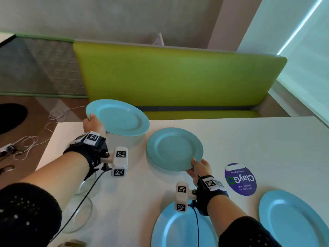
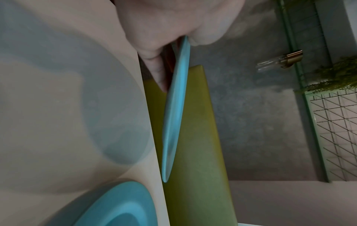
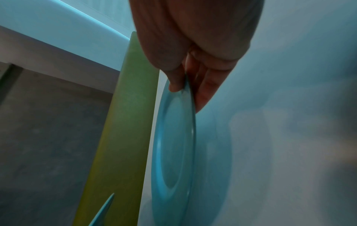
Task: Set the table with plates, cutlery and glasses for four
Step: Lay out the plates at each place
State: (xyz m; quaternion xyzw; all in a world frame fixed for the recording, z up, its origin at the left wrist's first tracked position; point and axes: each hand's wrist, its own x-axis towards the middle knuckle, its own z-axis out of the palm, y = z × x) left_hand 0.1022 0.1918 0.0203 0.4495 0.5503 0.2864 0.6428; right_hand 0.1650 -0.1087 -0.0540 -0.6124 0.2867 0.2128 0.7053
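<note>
— Both hands busy? Start with the head view.

— Yes. Left hand (image 1: 93,123) pinches the rim of a blue plate (image 1: 118,117) at about its 8 o'clock edge, thumb on top; that plate hangs tilted above the far left corner of the white table (image 1: 249,138), its shadow on the tabletop beneath. Right hand (image 1: 200,168) grips a second blue plate (image 1: 175,148) at its 5 o'clock edge, near the middle of the table; whether it touches the surface I cannot tell.

— Other plates?

— Two more blue ones lie flat at the near edge: one plate at 6 o'clock (image 1: 170,227), partly under the right wrist, and another plate at 4 o'clock (image 1: 293,216). A round purple sticker (image 1: 240,179) sits between it and the right hand. Two clear glass bowls (image 1: 81,213) rest at 7 o'clock under the left forearm. A green bench (image 1: 178,75) runs along the far side.

— Left wrist view?

— Thumb above and fingers (image 2: 157,71) below clamp the first plate, seen edge-on and clear of the table. The second plate shows at the bottom.

— Right wrist view?

— Thumb on the upper face, fingers (image 3: 204,90) underneath the second plate's rim, holding it close over the table. The first plate's edge pokes in at the bottom.
</note>
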